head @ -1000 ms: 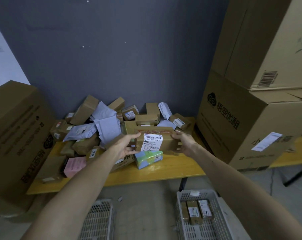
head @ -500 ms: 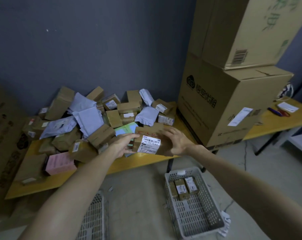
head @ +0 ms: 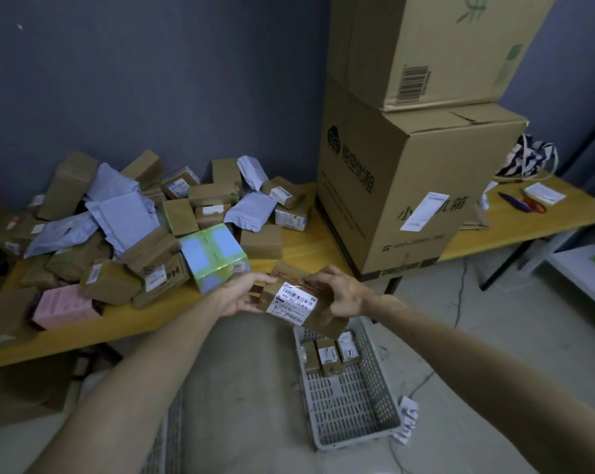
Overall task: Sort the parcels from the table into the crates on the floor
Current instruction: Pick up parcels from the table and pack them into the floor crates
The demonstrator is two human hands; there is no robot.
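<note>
- Fingers (head: pixel 323 278) of both hands are curled round one brown labelled parcel (head: pixel 294 301). Left hand (head: pixel 239 297) grips its 9 o'clock end, right hand (head: pixel 342 295) its 3 o'clock end. It is in the air, label up, off the worktop (head: pixel 306 246) and just past its near edge.
- Where is it relative to the crates?
- By the look, over the far end of the grey crate (head: pixel 352 405). That crate sits on the floor at 5 o'clock from the parcel. Not in it yet.
- Crate contents?
- Three small brown parcels (head: pixel 326 354), side by side at its 12 o'clock end. The rest of its bottom is bare mesh. Second crate (head: pixel 167 422) is at 7 o'clock, mostly hidden behind the left forearm, so I can't tell what's in it.
- So how far along?
- Early, I'd say. Three visibly sorted, one in hand.
- And what's left?
- Nearly all of it. The pile (head: pixel 142 227) at 10 o'clock on the worktop is big: brown boxes, grey mailer bags, a green-taped box (head: pixel 214 256), a pink box (head: pixel 63 302). They overlap too much to count.
- Do the two big cartons (head: pixel 408 200) at 1 o'clock count?
- Doubt it. They look far too large for either crate, so I read them as not part of the sort.
- Next step?
- My guess: lower this one in beside the three, let go, then back to the pile. The grey crate has plenty of room.
</note>
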